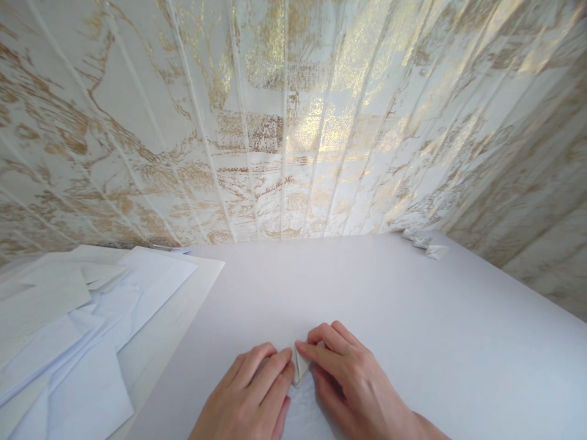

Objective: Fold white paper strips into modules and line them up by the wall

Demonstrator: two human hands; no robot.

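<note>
Between my two hands a small piece of folded white paper (300, 366) lies on the white tabletop, its visible part roughly triangular with a crease down it. My left hand (254, 388) presses its fingertips on the paper's left side, the fingers close together. From the right, my right hand (346, 373) has its index finger at the paper's upper tip and its thumb near the lower right edge, pinching it. Parts of the paper are hidden under the fingers of both hands.
A heap of loose white paper sheets (92, 318) covers the table's left side. Several small folded paper pieces (424, 244) sit at the far right corner. The white tabletop (458, 336) meets a wall (284, 153) with gold-patterned covering at its back and right.
</note>
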